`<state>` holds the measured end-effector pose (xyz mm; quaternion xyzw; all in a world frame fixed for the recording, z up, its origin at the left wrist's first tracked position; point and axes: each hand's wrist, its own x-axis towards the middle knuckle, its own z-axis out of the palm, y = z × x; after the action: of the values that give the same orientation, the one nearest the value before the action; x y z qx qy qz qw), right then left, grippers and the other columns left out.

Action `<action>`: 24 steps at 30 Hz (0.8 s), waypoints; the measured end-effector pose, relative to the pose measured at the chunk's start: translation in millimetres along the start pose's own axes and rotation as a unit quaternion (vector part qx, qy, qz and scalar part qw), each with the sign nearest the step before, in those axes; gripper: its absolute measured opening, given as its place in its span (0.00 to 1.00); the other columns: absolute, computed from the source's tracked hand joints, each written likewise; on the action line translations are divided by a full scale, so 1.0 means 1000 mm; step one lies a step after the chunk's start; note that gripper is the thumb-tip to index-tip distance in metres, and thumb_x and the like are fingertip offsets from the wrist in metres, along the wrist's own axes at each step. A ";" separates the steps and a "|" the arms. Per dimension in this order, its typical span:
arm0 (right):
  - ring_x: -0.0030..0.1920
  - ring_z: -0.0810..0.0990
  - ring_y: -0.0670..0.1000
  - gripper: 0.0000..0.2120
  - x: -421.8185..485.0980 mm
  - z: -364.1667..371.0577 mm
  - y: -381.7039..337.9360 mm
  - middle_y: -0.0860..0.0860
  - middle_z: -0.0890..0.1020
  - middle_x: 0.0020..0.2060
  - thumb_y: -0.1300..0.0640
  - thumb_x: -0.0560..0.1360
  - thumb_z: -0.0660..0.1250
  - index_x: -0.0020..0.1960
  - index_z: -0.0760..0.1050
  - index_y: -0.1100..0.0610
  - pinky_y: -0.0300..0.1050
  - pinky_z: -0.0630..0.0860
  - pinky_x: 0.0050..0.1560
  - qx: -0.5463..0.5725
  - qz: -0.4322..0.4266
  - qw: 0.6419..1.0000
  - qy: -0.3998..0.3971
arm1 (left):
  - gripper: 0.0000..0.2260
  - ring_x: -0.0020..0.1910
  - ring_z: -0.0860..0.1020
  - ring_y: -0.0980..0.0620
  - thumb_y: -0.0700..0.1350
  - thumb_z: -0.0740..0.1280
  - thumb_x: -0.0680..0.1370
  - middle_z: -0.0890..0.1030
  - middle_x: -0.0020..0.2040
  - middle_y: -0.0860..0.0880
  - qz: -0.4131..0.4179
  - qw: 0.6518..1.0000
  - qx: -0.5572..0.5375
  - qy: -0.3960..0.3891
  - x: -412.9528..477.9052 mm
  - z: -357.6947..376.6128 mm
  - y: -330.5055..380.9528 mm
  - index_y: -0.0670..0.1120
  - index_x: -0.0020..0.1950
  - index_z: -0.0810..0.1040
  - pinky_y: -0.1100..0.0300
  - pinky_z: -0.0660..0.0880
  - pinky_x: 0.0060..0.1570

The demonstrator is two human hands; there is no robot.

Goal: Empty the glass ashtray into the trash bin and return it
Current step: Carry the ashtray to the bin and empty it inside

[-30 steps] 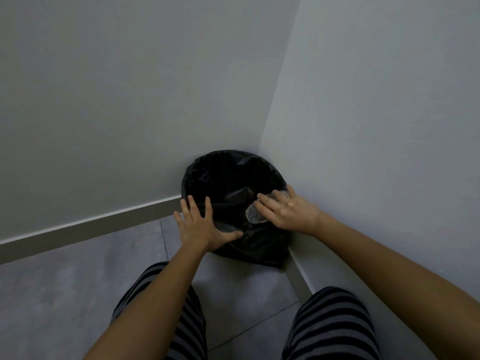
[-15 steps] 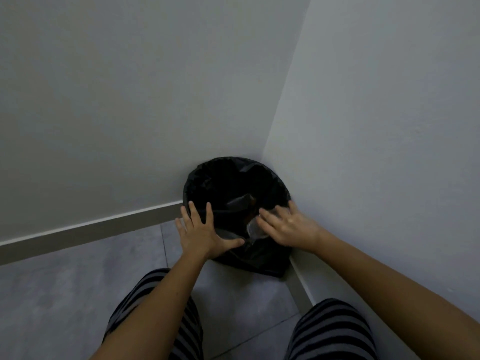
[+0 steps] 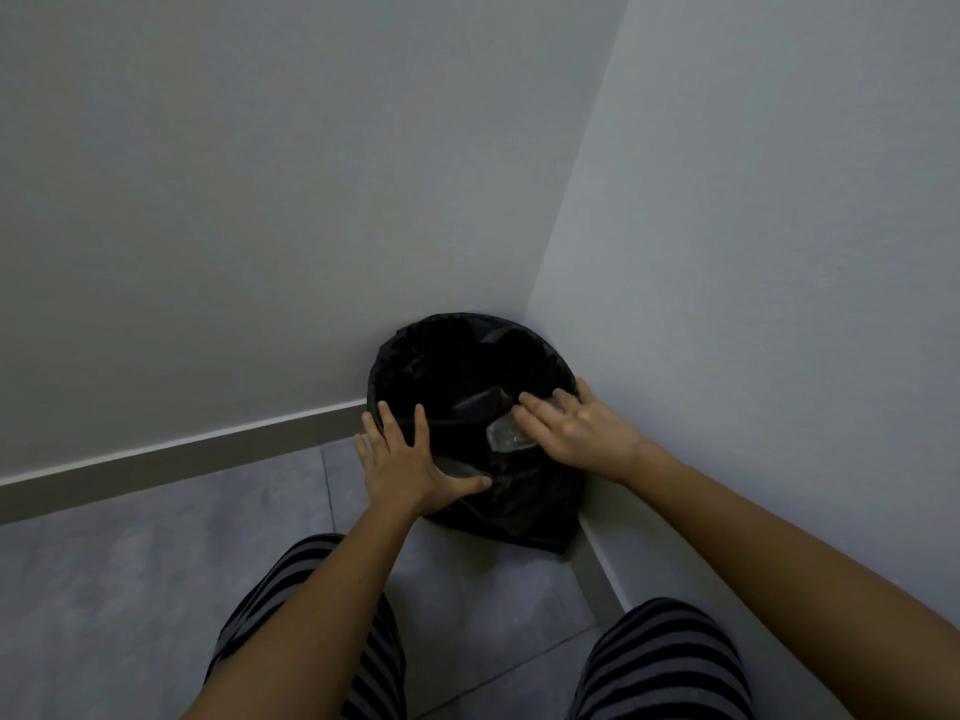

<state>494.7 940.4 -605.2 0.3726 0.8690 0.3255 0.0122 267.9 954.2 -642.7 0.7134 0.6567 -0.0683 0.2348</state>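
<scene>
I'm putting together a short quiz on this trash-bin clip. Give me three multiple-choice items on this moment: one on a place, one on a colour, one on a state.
1. Where does the trash bin stand?
A. In the corner where two walls meet
B. In the middle of the floor
C. On a table

2. What colour is the bin liner?
A. White
B. Black
C. Blue

3. How is the glass ashtray held?
A. Flat on the floor
B. Upright in the left hand
C. Tipped over the bin's mouth under the right hand

Key: 1 A, the bin sits against both walls; 2 B, the bag over the rim is black; 3 C, the right hand covers the tilted ashtray above the opening, while the left hand rests spread on the bin's near rim.
</scene>
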 end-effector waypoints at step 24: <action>0.34 0.84 0.61 0.21 0.004 -0.007 0.001 0.59 0.85 0.51 0.66 0.80 0.50 0.54 0.82 0.59 0.64 0.80 0.49 -0.019 -0.020 0.998 -0.065 | 0.61 0.75 0.31 0.36 0.79 0.61 0.58 0.31 0.76 0.38 -0.005 1.000 -0.001 0.004 0.001 0.003 0.002 0.51 0.78 0.34 0.40 0.36 0.73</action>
<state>490.2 940.0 -598.6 0.3748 0.8676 0.3164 0.0821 270.8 953.9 -645.5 0.7103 0.6612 -0.0654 0.2325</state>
